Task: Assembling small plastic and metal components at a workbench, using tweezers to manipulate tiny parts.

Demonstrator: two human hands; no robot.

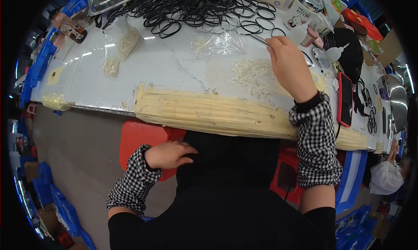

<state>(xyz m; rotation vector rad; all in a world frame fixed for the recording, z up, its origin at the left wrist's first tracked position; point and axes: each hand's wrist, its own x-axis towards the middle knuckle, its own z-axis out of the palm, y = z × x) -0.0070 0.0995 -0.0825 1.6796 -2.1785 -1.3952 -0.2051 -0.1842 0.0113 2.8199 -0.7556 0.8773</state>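
My right hand (289, 64) is over the table, its fingers pinched on slim metal tweezers (260, 40) that point up and left. Their tips lie close to loose black rubber rings (263, 24). Below that hand, small off-white pieces (254, 75) are scattered on the white tabletop (170, 71). A flat clear plastic bag (222, 43) lies just left of them. Down by my lap, my left hand (170, 154) is empty, its fingers stretched out and slightly apart, below the table edge.
A tangled heap of black rings (191, 8) covers the table's far side. To the left stands a clear bag of pale pieces (127, 43). A red-edged phone (345, 99), a white squeeze bottle (298, 33) and a tub (302, 10) stand right. A red stool (135, 139) is below.
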